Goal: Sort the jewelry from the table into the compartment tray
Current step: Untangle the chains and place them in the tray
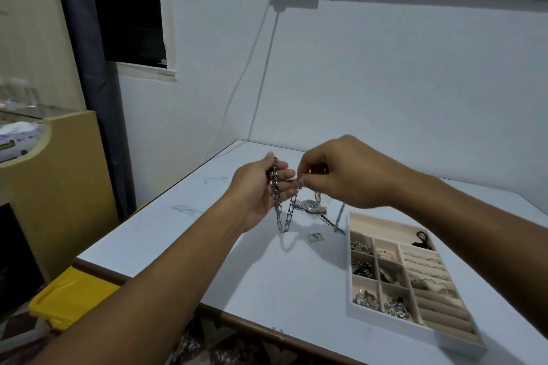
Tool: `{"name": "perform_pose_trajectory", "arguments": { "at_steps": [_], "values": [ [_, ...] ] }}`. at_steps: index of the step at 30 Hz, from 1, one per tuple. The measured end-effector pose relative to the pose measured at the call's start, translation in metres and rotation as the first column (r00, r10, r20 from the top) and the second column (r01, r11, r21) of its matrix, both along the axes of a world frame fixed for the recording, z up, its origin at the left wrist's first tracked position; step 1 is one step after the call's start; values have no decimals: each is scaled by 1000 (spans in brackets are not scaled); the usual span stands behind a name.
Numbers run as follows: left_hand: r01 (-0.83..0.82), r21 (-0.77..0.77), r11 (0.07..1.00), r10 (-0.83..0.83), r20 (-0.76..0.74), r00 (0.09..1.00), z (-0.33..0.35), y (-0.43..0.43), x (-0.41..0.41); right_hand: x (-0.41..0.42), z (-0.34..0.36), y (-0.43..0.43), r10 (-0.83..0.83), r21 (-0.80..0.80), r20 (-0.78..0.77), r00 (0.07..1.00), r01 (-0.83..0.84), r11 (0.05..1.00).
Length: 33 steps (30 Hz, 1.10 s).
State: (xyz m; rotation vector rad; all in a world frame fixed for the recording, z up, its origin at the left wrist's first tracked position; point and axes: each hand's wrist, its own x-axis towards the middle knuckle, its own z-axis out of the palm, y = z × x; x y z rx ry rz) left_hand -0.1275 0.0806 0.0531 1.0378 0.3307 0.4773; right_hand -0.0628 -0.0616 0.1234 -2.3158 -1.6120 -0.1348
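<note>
Left hand (pixel 258 190) grips the chain (pixel 274 187), right hand (pixel 341 175) pinches its end — gather hanging loops before lowering into the tray (pixel 382 224).

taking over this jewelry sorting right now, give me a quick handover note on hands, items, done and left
The left hand holds a bunched chunky silver chain in its palm, above the table.
The right hand pinches the chain near one end; loops hang down between the hands.
The compartment tray sits on the table at the right; several compartments already hold rings and small silver pieces.
Loose on the table: a wristwatch and a small square piece.
Left to do: put the chain in the tray, then the wristwatch and the square piece.
</note>
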Motion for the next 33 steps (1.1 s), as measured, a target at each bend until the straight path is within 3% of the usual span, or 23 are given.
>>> {"name": "perform_pose_trajectory", "arguments": {
  "at_steps": [6, 12, 24, 33],
  "values": [
    [189, -80, 979, -190, 0, 982, -11, -24, 3, 12, 6, 15, -27, 36, 97, 995, 24, 999],
    [255, -131, 958, -257, -1, 966, -15, -29, 2, 20, 2, 21, -62, 55, 93, 994, 57, 997],
    [324, -170, 931, -326, 17, 945, -17, -31, 2, 32, -7, 23, -94, 90, -12, 995, 95, 991],
    [239, -169, 956, -229, 72, 971, -21, -25, 3, 41, -6, 10, -120, 60, -227, 967, 136, 989]
  ]
}}
